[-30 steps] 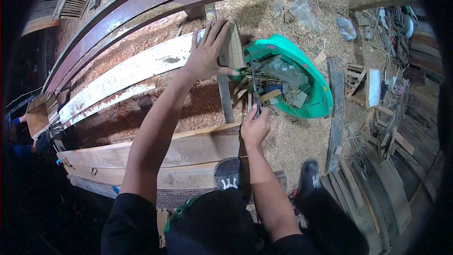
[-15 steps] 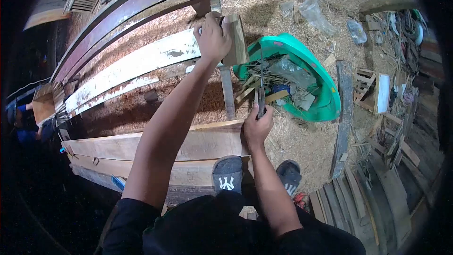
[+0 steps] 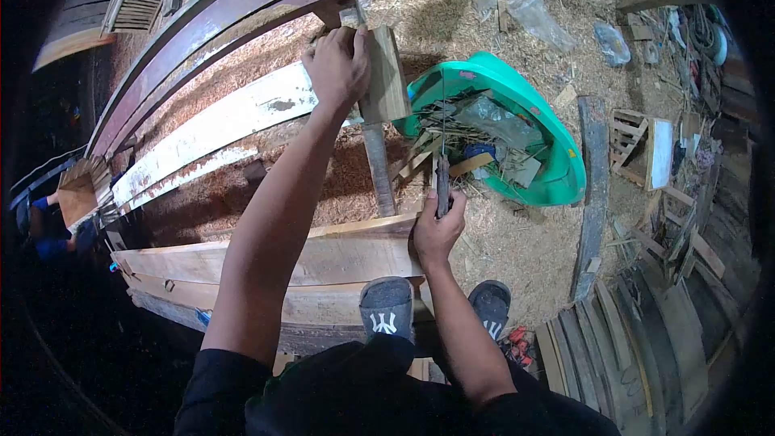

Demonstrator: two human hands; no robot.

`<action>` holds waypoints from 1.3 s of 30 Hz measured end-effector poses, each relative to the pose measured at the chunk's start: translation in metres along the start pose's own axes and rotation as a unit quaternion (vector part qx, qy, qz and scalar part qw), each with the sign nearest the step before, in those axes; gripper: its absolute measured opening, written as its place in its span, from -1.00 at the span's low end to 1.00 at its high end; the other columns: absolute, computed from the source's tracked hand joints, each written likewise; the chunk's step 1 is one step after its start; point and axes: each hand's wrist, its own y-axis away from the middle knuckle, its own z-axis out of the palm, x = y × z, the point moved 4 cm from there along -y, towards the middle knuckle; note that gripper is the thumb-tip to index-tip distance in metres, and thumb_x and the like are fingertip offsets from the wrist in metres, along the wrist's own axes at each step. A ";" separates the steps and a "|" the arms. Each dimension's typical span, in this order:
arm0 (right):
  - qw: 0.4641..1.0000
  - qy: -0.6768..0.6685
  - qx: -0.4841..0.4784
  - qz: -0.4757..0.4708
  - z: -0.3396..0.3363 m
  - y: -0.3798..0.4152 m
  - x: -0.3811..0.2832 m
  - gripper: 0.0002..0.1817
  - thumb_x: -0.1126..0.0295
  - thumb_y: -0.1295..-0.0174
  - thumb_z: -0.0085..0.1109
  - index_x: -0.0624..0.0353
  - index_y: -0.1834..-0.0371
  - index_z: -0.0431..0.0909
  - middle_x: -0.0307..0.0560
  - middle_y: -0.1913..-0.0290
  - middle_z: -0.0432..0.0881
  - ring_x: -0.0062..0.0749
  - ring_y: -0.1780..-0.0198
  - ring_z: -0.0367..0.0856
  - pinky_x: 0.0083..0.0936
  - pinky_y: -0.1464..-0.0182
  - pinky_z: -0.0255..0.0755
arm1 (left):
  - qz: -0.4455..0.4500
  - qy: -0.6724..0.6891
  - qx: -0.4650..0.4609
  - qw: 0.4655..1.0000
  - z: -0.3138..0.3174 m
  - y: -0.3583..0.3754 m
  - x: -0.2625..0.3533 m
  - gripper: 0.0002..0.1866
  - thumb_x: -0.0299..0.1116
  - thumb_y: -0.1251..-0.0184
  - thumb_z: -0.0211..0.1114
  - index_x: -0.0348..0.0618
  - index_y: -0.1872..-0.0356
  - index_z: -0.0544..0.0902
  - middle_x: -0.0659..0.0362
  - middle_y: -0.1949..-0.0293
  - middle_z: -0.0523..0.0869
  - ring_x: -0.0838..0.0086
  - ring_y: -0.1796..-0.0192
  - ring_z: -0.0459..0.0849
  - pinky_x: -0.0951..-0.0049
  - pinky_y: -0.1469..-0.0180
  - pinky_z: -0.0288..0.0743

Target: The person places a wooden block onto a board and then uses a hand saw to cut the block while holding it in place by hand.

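My left hand (image 3: 337,69) is closed on the left edge of a short wooden block (image 3: 386,81), which sits at the ends of the long boards. Farther right and lower, my right hand (image 3: 439,230) is wrapped round the dark handle of a saw (image 3: 442,182). Its thin blade points away from me, in front of the green basin. Left of my right hand lies a long pale plank (image 3: 355,256). A white-painted board (image 3: 234,117) runs leftward from beneath my left hand.
A green basin (image 3: 569,165) holds wood scraps and plastic. Purple boards (image 3: 242,20) stretch across the upper left. A dark beam (image 3: 593,194) lies right of the basin. Another person's arm (image 3: 44,203) shows at the far left, beside a wooden post. Planks (image 3: 597,347) lie lower right.
My left hand and the wooden block have shifted left in view, along with the purple boards. The saw handle now stands slightly lower, still in my right hand.
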 end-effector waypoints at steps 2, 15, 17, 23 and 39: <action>0.999 -0.020 -0.014 0.039 -0.004 -0.001 0.002 -0.75 0.33 -0.43 0.23 0.30 0.10 0.45 0.12 0.39 0.58 -0.08 0.37 0.58 -0.17 0.24 0.44 | -0.009 -0.006 0.001 1.000 -0.003 0.002 0.003 -0.50 0.11 -0.59 0.08 -0.17 0.15 0.69 0.06 0.14 0.74 0.14 -0.07 0.64 0.07 -0.26 0.25; 0.975 -0.191 -0.105 -0.044 -0.019 -0.030 -0.048 -0.78 0.33 -0.46 0.14 0.20 0.30 0.40 -0.31 0.52 0.44 -0.66 0.50 0.36 -0.63 0.42 0.27 | 0.011 -0.004 0.004 1.000 0.006 -0.005 0.001 -0.51 0.06 -0.63 0.00 -0.14 0.06 0.72 0.02 0.03 0.76 0.10 -0.13 0.64 0.06 -0.35 0.20; 0.978 -0.176 -0.091 -0.070 -0.011 -0.030 -0.042 -0.74 0.27 -0.48 0.10 0.19 0.32 0.39 -0.30 0.50 0.44 -0.65 0.47 0.37 -0.61 0.41 0.27 | -0.028 0.004 0.021 0.999 0.010 -0.004 0.003 -0.54 -0.01 -0.65 -0.03 -0.14 0.05 0.74 -0.01 0.06 0.78 0.06 -0.11 0.65 0.06 -0.37 0.19; 0.959 -0.259 -0.106 -0.048 0.005 -0.028 -0.052 -0.76 0.31 -0.43 0.08 0.20 0.37 0.38 -0.25 0.54 0.36 -0.58 0.47 0.30 -0.51 0.39 0.23 | -0.096 0.012 0.034 0.995 0.004 -0.001 0.016 -0.53 -0.09 -0.66 -0.06 -0.16 0.14 0.76 -0.06 0.19 0.79 0.02 -0.05 0.67 0.07 -0.32 0.24; 0.975 -0.126 -0.116 -0.142 0.002 -0.033 -0.052 -0.66 0.26 -0.48 -0.01 0.20 0.46 0.40 -0.25 0.62 0.37 -0.57 0.56 0.33 -0.50 0.47 0.18 | -0.052 -0.024 0.052 0.997 0.012 -0.004 0.014 -0.56 -0.15 -0.65 -0.09 -0.19 0.15 0.73 -0.07 0.21 0.77 0.04 -0.07 0.64 0.04 -0.24 0.27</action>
